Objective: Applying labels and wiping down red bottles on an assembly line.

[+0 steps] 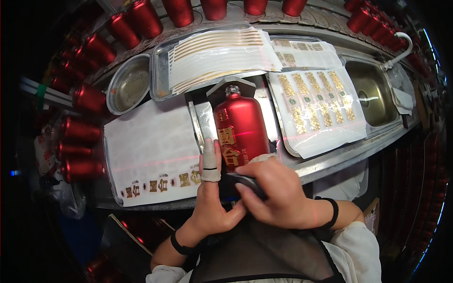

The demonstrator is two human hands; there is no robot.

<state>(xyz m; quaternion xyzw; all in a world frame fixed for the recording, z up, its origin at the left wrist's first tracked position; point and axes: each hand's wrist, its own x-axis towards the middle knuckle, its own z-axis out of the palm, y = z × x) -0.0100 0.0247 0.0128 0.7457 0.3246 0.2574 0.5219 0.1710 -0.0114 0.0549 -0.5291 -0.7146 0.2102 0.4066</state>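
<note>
A glossy red bottle (243,125) lies in a metal cradle (255,87), its neck pointing away from me. Gold characters and small print run down its left side. My left hand (210,200) is open, with fingers stretched along the bottle's lower left side; a pale cloth cover with a dark band wraps some of them. In my right hand (276,191) is a dark, flat, rounded piece like a scraper (248,183), gripped between thumb and fingers at the bottle's near end. A pale cover also shows on a right finger. The bottle's base is hidden behind my hands.
White decal sheets with gold characters (155,141) lie left, more gold-patterned sheets (318,104) right, and a striped stack (217,54) on a tray behind. A metal bowl (130,85) stands far left, a sink (375,96) right. Red bottles (141,19) line a conveyor around the back.
</note>
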